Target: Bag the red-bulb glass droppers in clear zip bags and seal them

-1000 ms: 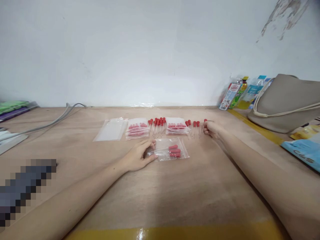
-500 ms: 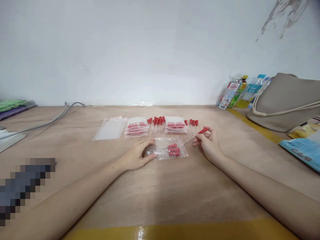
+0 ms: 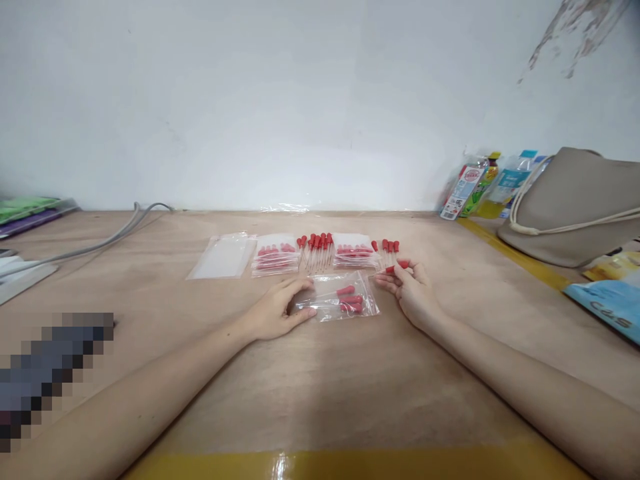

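Observation:
A clear zip-lock bag (image 3: 327, 285) lies flat in front of me with several red-bulbed droppers (image 3: 351, 300) inside, bulbs toward its right end. My left hand (image 3: 275, 310) grips the bag's left end, thumb on the near side and fingers on the far side. Just right of the bag's opening, my right hand (image 3: 413, 293) pinches a dropper (image 3: 390, 270) by its red bulb. Its tube points left toward the bag's mouth and is partly hidden by the fingers; the tip is hard to make out.
Behind the bag lie flat bags (image 3: 220, 259), two stacks of filled bags (image 3: 274, 257) (image 3: 354, 252), and loose droppers (image 3: 320, 250). Bottles (image 3: 500, 190) and a grey drawstring bag (image 3: 575, 207) stand at right. A cable (image 3: 115, 235) and a pixelated dark object (image 3: 55, 373) are at left.
My right hand has turned the dropper nearer to level and its fingers have shifted slightly left toward the bag. My left hand keeps its grip. The whole view has shifted slightly.

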`<state>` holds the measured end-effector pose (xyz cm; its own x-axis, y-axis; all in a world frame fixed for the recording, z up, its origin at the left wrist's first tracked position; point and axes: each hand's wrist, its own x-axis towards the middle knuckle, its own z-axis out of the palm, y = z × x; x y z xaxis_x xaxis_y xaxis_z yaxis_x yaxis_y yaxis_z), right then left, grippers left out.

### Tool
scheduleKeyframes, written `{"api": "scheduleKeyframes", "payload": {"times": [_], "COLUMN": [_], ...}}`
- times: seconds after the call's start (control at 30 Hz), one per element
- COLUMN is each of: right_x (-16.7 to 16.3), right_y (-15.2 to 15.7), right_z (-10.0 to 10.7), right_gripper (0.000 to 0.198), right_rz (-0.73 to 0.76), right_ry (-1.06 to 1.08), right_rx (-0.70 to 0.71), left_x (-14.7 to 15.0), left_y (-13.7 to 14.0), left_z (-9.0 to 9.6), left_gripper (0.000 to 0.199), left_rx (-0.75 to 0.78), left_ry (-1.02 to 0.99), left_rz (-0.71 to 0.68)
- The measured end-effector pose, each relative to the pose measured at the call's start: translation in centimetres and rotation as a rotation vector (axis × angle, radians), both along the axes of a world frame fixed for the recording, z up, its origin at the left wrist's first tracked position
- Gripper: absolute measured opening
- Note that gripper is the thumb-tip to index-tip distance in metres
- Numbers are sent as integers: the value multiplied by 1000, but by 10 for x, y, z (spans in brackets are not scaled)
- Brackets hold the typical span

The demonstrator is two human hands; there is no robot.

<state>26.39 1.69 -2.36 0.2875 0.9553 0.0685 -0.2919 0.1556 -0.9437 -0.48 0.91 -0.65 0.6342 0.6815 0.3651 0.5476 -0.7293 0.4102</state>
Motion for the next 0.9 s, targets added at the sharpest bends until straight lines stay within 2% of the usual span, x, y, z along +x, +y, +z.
{"api": "scheduleKeyframes", "payload": {"times": [0.3,0.4,0.63,0.77,0.83,0.9], "right_x": [-1,-2,1,-5,-9,-11], "right_y": [-8,-9,-5,3,6,9], "right_z": [0,0,2,3,2,2], "right_gripper": [33,34,27,25,25,24], "right_rz": [51,157,376,530,519,422], "right_ry": [19,-33,-386,-433,-464,-559], "right_rx": [-49,-86,-157,-114,-73,-50], "left_x": [0,0,-2,-1,-1,-1], "left_y": [1,0,0,1,1,0], "left_z": [-1,-1,-2,-3,-2,-2], "left_gripper": [36,39,41,41,40,40], "left_rx": [-5,0,-5,-2,-2,-5], "left_ry": [10,4,15,9,10,11], "left_rz": [0,0,-2,-6,-5,-1]}}
